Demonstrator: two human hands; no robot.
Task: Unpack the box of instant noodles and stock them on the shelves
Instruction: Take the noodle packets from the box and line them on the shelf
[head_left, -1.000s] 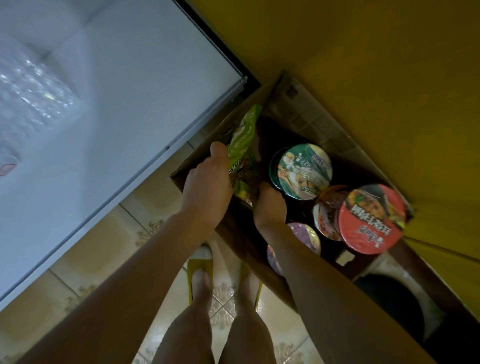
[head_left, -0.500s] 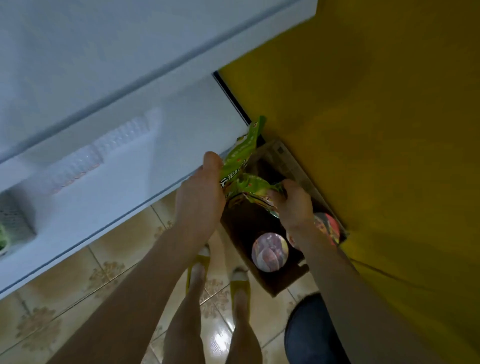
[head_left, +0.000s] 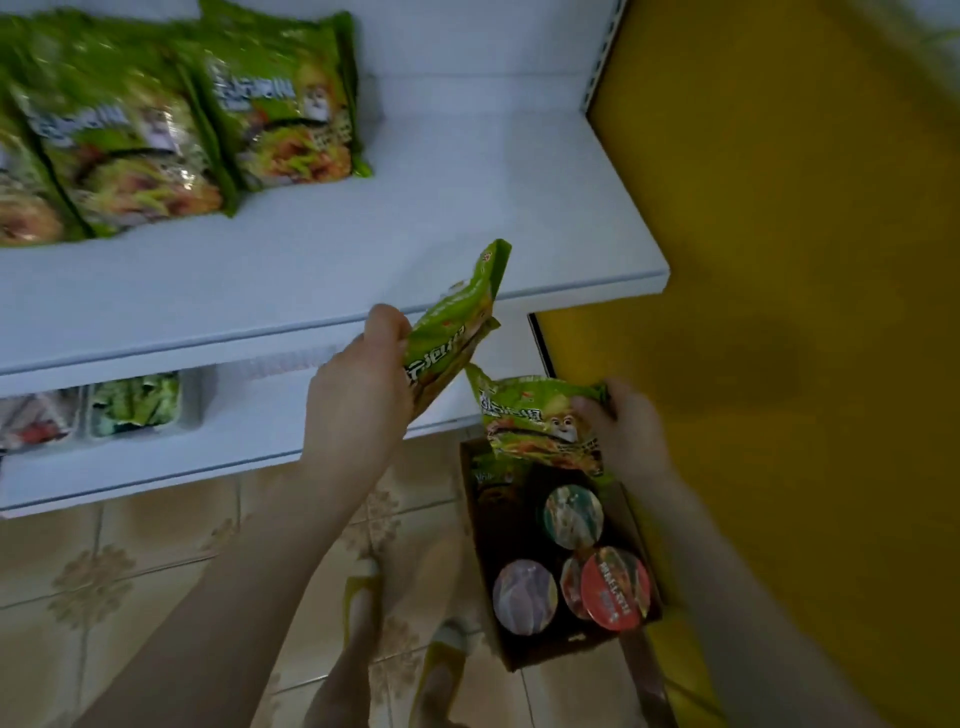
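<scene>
— What's in view apart from the stock?
— I see a yellow wall (head_left: 779, 208) filling the right side of the frame, plain, with a soft shadow across its middle. Along the bottom runs a tiled floor (head_left: 130, 571), beige and glossy, with brown floral motifs where the grout lines cross.
— Anything standing on it?
— Two yellow-green slippers (head_left: 439, 670), low centre, toes pointing up the frame. At the left edge, midway down, I see two pale trays (head_left: 135, 405) side by side. Their contents are blurred: green in one, red and white in the other.

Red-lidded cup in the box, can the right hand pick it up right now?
Probably not yet: the right hand grips a green noodle packet. The red-lidded cup itself sits uncovered in the open box.
</scene>
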